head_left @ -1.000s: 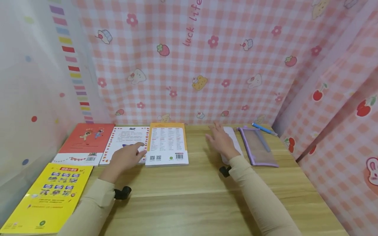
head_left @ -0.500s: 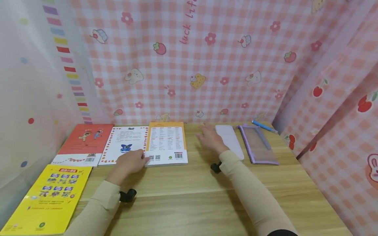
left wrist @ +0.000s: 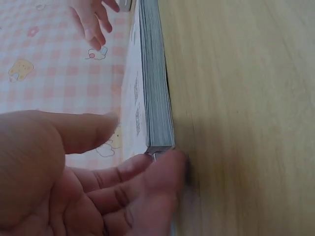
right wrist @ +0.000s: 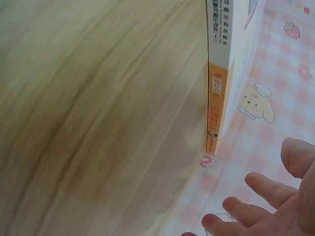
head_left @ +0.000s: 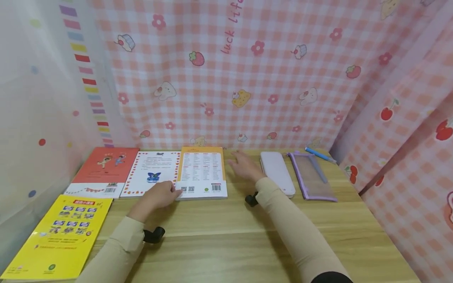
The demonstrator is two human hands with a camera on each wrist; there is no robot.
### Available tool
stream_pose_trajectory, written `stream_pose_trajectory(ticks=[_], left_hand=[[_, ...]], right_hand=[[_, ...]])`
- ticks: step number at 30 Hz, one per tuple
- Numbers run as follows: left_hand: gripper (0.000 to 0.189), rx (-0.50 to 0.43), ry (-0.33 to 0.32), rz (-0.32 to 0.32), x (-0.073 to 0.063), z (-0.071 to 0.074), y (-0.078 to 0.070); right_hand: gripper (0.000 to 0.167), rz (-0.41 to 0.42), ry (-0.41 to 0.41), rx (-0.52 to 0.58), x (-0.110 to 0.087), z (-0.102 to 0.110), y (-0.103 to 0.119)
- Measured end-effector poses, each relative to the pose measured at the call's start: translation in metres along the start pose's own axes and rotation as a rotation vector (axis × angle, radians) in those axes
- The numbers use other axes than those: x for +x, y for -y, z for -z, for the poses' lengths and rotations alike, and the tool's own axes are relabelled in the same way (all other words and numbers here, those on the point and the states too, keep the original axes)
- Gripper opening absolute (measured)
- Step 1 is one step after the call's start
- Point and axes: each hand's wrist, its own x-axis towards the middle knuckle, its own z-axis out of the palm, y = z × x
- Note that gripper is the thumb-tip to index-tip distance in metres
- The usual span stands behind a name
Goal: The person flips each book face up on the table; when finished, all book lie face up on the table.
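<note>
With twelve o'clock toward the pink checked cloth curtain, the flat orange and white paper book lies on the pale brown wooden table. The left hand is at the book's eight o'clock corner. Its fingertips touch that corner, and its thumb sticks out with a wide gap, so it is not squeezing the book. The right hand is at three o'clock from the book, just beside it. Its fingers are spread wide and hold nothing.

Next to the book at nine o'clock is a white book with a red leaf border, then a red and white book. A bright yellow book lies at eight o'clock. Past the right hand, at three o'clock, are a long white case with round corners and a see-through pouch with purple edges. A thin blue pen lies at one o'clock from the pouch.
</note>
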Motion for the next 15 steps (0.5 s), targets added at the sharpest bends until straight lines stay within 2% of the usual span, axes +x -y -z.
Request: stream_pose_trajectory(ticks=[5, 9, 12, 15], left_hand=[[0.037, -0.174, 0.036, 0.058, 0.002, 0.0, 0.006], [0.039, -0.264, 0.086, 0.094, 0.003, 0.001, 0.009], [0.04, -0.283, 0.104, 0.106, 0.002, 0.002, 0.011], [0.04, -0.304, 0.108, 0.115, 0.002, 0.003, 0.013]], right_hand=[[0.062, -0.012, 0.028, 0.049, 0.006, -0.003, 0.002], [0.055, -0.008, 0.056, 0.065, 0.013, -0.007, 0.001], [0.049, 0.05, 0.126, 0.048, 0.018, -0.013, 0.002], [0.051, 0.087, 0.208, 0.009, 0.021, -0.017, 0.006]])
